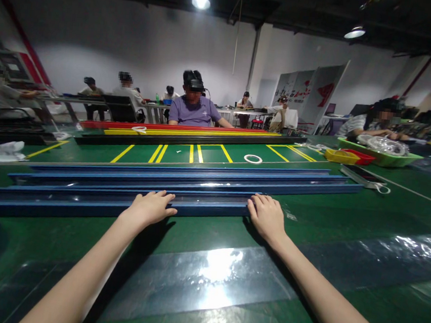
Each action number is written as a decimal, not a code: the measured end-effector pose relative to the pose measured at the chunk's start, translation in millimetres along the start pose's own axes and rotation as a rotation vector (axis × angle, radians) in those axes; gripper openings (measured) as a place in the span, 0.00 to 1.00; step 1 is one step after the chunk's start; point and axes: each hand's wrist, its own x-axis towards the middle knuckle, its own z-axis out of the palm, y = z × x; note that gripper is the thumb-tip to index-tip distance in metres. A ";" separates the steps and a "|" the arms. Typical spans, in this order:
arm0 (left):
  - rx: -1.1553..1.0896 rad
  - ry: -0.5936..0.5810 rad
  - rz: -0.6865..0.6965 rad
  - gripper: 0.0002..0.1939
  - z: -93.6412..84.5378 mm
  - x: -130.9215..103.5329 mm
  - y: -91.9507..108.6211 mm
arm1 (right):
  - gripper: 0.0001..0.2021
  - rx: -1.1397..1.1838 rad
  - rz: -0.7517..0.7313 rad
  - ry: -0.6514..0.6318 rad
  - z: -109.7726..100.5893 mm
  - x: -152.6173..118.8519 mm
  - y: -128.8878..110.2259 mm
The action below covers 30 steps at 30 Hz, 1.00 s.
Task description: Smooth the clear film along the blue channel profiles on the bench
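Three long blue channel strips lie roughly parallel across the green table point(201, 234). My left hand point(152, 207) rests on the nearest blue strip point(211, 208), its thumb along the near side and its fingers over the top. At that strip's right end is my right hand point(267, 216), with fingers bent over the end. Behind it lie the middle blue strip point(296, 189) and the farthest blue strip point(275, 173). Flat clear plastic film point(185, 275) stretches over the table beneath my forearms.
Red, yellow and black strips point(191, 138) lie across the far side, before a seated person point(193, 111). A white ring point(253, 159), a phone-like device point(364, 177) and a green tray point(402, 160) with coiled clear material are farther off. More people sit behind.
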 end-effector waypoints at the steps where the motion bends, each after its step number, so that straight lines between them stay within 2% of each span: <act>1: 0.021 0.027 0.005 0.27 0.3 -0.7 1.8 | 0.16 0.000 -0.017 0.004 1.8 -0.7 -0.4; 3: 0.041 0.091 0.044 0.29 1.6 -1.7 7.2 | 0.17 0.002 -0.042 0.010 5.4 -2.0 -0.9; 6: 0.001 0.148 0.171 0.32 4.8 -1.7 16.5 | 0.17 0.013 -0.070 0.018 9.6 -3.2 -0.5; 10: -0.038 0.109 0.258 0.31 9.1 -1.0 23.8 | 0.19 0.037 -0.127 0.005 12.6 -3.5 -0.1; 14: -0.016 0.047 0.220 0.30 9.5 -2.2 23.1 | 0.20 0.032 -0.146 0.009 13.0 -3.5 -1.7; 22: 0.060 -0.013 0.048 0.29 1.1 -5.8 19.0 | 0.17 0.002 -0.027 0.093 5.9 -1.9 0.6; 26: 0.114 0.022 -0.036 0.29 -0.5 -8.6 18.9 | 0.16 0.001 -0.023 0.069 2.5 -1.0 0.9; 30: 0.150 0.113 0.004 0.30 1.8 -10.6 24.2 | 0.16 0.010 -0.055 0.057 3.9 -1.4 0.1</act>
